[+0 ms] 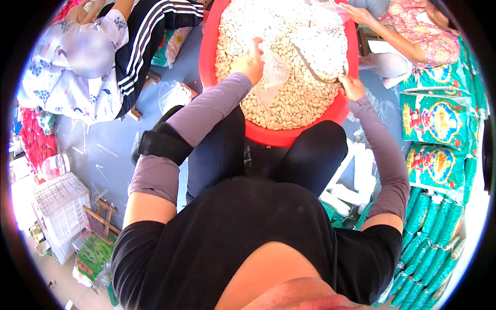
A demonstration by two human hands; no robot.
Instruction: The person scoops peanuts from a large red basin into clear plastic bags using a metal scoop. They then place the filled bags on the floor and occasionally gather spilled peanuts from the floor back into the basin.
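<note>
A big red tub [352,62] in front of my knees is full of pale, cream-coloured nuts or seeds [289,111]; their exact kind is hard to tell. My left hand [249,64] is closed on a small clear plastic bag [275,75], which hangs over the heap at the tub's middle. At the right rim, my right hand [352,87] grips the near end of a scoop [316,73]. Only its dark curved edge shows clearly, with pale pieces heaped on it. Bright glare washes out the tub's far part.
Another person's hand [360,14] reaches over the tub's far right rim. A second person in striped trousers [147,39] sits at the far left. Green printed bags [436,121] are stacked on the right above green tubular packs [429,222]. A white basket [61,199] stands at the left.
</note>
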